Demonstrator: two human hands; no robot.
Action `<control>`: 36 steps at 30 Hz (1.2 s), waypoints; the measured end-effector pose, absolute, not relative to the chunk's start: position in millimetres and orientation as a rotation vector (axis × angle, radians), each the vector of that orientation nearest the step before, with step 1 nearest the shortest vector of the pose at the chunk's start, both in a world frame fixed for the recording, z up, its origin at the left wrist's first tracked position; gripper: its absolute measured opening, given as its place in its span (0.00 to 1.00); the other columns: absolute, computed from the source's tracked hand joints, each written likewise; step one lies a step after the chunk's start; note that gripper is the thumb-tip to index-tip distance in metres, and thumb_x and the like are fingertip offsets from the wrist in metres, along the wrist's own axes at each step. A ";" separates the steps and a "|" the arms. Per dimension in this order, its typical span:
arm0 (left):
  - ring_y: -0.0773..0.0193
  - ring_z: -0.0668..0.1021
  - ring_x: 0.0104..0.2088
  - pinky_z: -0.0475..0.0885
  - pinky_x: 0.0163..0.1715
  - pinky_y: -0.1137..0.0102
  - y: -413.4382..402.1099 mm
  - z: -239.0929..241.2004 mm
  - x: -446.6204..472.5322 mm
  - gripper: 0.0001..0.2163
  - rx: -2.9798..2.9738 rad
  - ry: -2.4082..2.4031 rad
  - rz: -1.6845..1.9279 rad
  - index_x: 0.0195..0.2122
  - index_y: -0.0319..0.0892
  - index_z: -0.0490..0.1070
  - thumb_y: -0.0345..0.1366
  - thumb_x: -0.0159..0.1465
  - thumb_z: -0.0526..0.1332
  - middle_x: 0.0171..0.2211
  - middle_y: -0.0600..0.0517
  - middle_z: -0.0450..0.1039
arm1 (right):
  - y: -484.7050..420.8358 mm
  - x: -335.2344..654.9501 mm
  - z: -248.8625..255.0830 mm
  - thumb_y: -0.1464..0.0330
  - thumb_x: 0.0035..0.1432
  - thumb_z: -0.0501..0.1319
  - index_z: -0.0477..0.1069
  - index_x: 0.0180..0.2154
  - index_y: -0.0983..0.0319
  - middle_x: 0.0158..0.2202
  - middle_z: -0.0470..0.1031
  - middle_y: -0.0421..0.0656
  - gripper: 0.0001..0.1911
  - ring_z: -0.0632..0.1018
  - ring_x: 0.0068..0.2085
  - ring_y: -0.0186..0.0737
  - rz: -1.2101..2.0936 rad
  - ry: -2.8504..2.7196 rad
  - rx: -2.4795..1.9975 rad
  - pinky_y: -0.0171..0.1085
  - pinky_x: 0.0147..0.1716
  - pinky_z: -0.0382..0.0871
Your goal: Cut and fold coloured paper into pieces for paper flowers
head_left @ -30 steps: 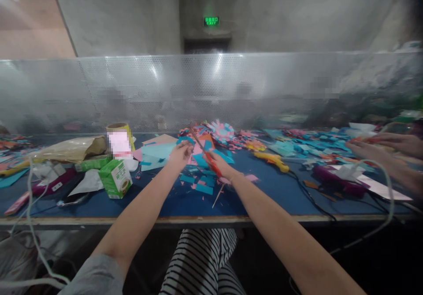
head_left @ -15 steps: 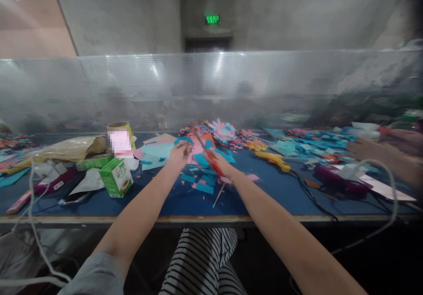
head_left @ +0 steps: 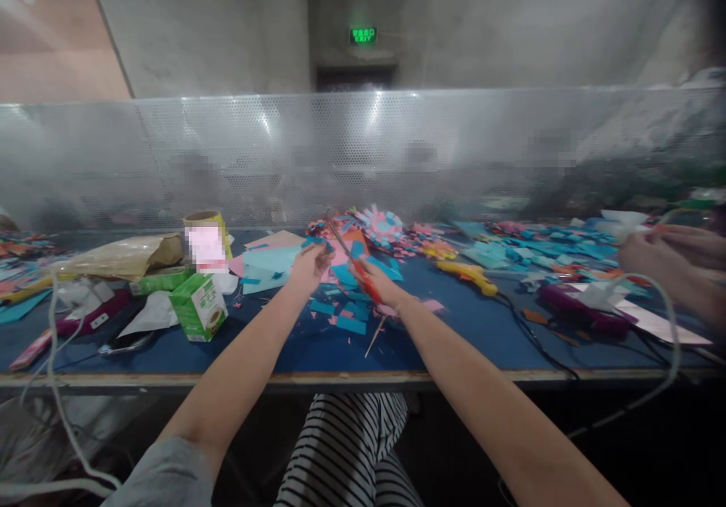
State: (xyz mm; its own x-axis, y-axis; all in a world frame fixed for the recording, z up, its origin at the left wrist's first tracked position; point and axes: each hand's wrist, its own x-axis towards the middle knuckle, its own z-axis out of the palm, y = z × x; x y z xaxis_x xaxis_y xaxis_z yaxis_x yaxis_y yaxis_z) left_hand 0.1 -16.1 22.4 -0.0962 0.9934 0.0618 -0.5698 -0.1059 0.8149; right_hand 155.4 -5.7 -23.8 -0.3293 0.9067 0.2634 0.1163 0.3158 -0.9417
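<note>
My left hand [head_left: 308, 263] is closed on a small piece of blue paper [head_left: 315, 242], held up over the blue table [head_left: 272, 344]. My right hand [head_left: 379, 284] grips red-handled scissors [head_left: 352, 261], whose blades point up and left toward that paper. Under both hands lie several blue and pink paper scraps [head_left: 345, 314]. Behind them sits a pile of cut paper flowers [head_left: 380, 228].
A green carton [head_left: 198, 306], a tape roll [head_left: 204, 223] and a brown paper bag [head_left: 125, 253] stand at the left. A yellow glue gun [head_left: 468, 274] with a black cord lies to the right. Another person's hands [head_left: 669, 253] work at the far right. A perforated screen [head_left: 363, 151] backs the table.
My hands have barely shifted; the blue paper in my left hand sits a little lower. The other person's hands at the right have drawn back toward the frame edge.
</note>
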 end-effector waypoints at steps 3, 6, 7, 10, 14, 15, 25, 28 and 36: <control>0.72 0.73 0.19 0.67 0.20 0.79 -17.3 21.6 1.2 0.05 0.870 0.773 1.536 0.22 0.37 0.65 0.28 0.45 0.63 0.16 0.56 0.66 | -4.4 155.7 -24.1 0.50 0.43 0.57 0.62 0.29 0.61 0.19 0.57 0.34 0.20 0.61 0.20 0.28 1.106 -1.687 -0.927 0.29 0.17 0.54; 0.72 0.72 0.18 0.66 0.19 0.78 -18.8 20.9 3.0 0.06 0.972 0.854 1.508 0.20 0.37 0.65 0.29 0.44 0.63 0.16 0.56 0.66 | -4.5 155.2 -24.5 0.51 0.42 0.58 0.62 0.31 0.60 0.19 0.57 0.34 0.21 0.60 0.20 0.27 1.106 -1.669 -0.927 0.29 0.17 0.53; 0.71 0.72 0.18 0.65 0.19 0.78 -19.2 20.6 3.6 0.06 1.013 0.896 1.495 0.20 0.37 0.66 0.30 0.43 0.63 0.15 0.56 0.65 | -4.4 154.7 -24.9 0.51 0.42 0.58 0.62 0.31 0.60 0.19 0.57 0.33 0.21 0.59 0.20 0.27 1.111 -1.653 -0.925 0.29 0.17 0.53; 0.68 0.72 0.17 0.65 0.18 0.75 -19.2 18.7 4.9 0.06 1.173 1.022 1.432 0.19 0.37 0.66 0.32 0.44 0.63 0.13 0.56 0.64 | -3.4 153.7 -26.2 0.50 0.43 0.56 0.61 0.33 0.58 0.18 0.54 0.32 0.21 0.57 0.17 0.26 1.151 -1.575 -0.926 0.29 0.16 0.52; 0.66 0.73 0.16 0.67 0.18 0.74 -14.7 13.1 4.7 0.06 1.373 1.106 1.324 0.20 0.38 0.66 0.34 0.45 0.62 0.13 0.56 0.65 | -3.2 154.7 -23.6 0.51 0.46 0.55 0.60 0.33 0.58 0.19 0.53 0.33 0.18 0.58 0.18 0.28 1.068 -1.539 -0.933 0.30 0.16 0.53; 0.66 0.73 0.17 0.67 0.18 0.74 -13.0 11.2 4.4 0.06 1.407 1.110 1.303 0.20 0.38 0.66 0.34 0.46 0.62 0.13 0.56 0.65 | -3.9 155.3 -21.9 0.52 0.47 0.55 0.60 0.32 0.58 0.20 0.54 0.34 0.18 0.59 0.20 0.28 1.008 -1.557 -0.930 0.30 0.18 0.54; 0.65 0.72 0.15 0.67 0.16 0.73 -7.8 9.1 1.9 0.06 1.514 1.111 1.361 0.19 0.40 0.65 0.34 0.46 0.61 0.13 0.54 0.65 | -19.0 158.6 -8.4 0.54 0.50 0.51 0.54 0.26 0.61 0.24 0.58 0.36 0.16 0.60 0.26 0.31 0.657 -1.960 -1.010 0.33 0.27 0.57; 0.65 0.72 0.14 0.66 0.15 0.74 -10.1 13.4 1.5 0.05 1.464 1.124 1.373 0.18 0.39 0.64 0.33 0.46 0.60 0.12 0.55 0.64 | -21.3 158.7 -7.4 0.53 0.50 0.50 0.54 0.26 0.61 0.25 0.58 0.36 0.17 0.60 0.27 0.31 0.681 -1.997 -1.018 0.32 0.27 0.56; 0.67 0.70 0.12 0.64 0.12 0.74 -10.6 15.1 0.2 0.09 1.432 1.129 1.416 0.20 0.39 0.64 0.39 0.49 0.58 0.16 0.54 0.65 | -21.5 159.0 -8.1 0.53 0.50 0.51 0.56 0.28 0.61 0.26 0.59 0.36 0.17 0.61 0.28 0.31 0.727 -2.042 -0.963 0.32 0.29 0.57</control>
